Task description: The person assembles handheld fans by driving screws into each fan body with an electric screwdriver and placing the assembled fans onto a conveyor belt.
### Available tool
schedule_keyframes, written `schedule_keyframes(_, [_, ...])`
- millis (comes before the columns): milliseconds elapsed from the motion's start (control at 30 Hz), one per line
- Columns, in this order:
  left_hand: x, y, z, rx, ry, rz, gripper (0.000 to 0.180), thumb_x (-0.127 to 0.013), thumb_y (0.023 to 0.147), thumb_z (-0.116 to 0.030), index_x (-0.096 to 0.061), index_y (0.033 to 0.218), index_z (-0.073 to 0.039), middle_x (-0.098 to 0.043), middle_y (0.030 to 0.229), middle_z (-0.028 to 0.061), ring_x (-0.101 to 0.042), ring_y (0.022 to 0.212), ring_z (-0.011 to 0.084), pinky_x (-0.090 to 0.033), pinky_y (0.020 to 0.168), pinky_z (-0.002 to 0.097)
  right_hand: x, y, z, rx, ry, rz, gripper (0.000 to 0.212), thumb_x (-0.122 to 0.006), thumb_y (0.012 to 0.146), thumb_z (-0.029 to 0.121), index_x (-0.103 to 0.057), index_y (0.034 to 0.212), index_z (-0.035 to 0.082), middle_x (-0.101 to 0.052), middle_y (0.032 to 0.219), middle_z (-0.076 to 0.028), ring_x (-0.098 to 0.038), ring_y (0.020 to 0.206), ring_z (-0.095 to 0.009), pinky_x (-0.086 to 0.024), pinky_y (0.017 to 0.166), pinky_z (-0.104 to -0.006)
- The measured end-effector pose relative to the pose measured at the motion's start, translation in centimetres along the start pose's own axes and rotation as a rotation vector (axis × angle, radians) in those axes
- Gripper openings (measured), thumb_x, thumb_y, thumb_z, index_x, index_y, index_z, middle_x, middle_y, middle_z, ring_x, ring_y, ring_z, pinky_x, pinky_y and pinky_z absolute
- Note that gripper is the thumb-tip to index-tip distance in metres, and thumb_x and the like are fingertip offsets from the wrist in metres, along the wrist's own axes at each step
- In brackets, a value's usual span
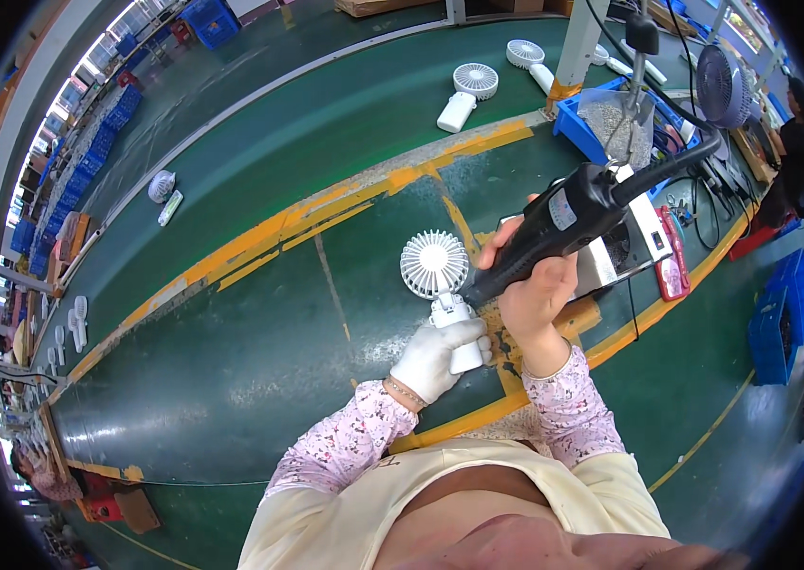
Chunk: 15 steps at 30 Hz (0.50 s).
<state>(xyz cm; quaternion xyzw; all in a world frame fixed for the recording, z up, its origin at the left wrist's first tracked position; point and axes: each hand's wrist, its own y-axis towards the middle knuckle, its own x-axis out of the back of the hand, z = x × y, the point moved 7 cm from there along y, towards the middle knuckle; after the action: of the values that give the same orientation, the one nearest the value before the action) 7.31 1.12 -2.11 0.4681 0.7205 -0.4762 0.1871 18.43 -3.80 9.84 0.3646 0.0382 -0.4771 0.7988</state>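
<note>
My left hand point(432, 361), in a white glove, is wrapped round the handle of a white handheld fan point(434, 263). The round slatted head of the fan points away from me, above the green bench. My bare right hand point(540, 299) grips a black electric screwdriver point(568, 214) with a thick cable at its back end. Its tip comes down at the hinge between the fan's head and handle. Whether the bit sits on a screw there is too small to tell.
Beyond the bench point(231, 380) runs a green conveyor belt point(326, 123) carrying more handheld fans point(475, 82). At the right stand a blue bin point(592, 147) of small parts, a white box-shaped device point(644, 228), a red tool-like item point(672, 266) and a larger grey fan point(723, 85). Co-workers point(796, 142) are farther off.
</note>
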Motion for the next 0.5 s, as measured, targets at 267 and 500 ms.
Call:
schedule_keyframes(267, [0.6, -0.3, -0.3, -0.103, 0.333, 0.049, 0.024, -0.067, 0.075, -0.004, -0.066, 0.098, -0.011, -0.066, 0.095, 0.0099, -0.065, 0.088, 0.0274, -0.051, 0.074, 0.033, -0.8, -0.7, -0.5, -0.047, 0.028, 0.052, 0.078, -0.054, 0.085, 0.062, -0.038, 0.129, -0.001, -0.057, 0.087, -0.011, -0.058, 0.064, -0.017, -0.048, 0.058, -0.0271])
schedule_keyframes(500, [0.6, -0.4, -0.3, -0.143, 0.34, 0.018, 0.019, -0.066, 0.076, -0.005, -0.067, 0.095, -0.01, -0.067, 0.093, 0.0093, -0.065, 0.084, 0.0275, -0.051, 0.073, 0.033, -1.0, -1.7, -1.9, 0.014, -0.035, 0.167, 0.067, -0.05, 0.09, 0.056, -0.044, 0.114, -0.007, -0.059, 0.078, -0.008, -0.057, 0.065, -0.011, -0.046, 0.058, -0.0242])
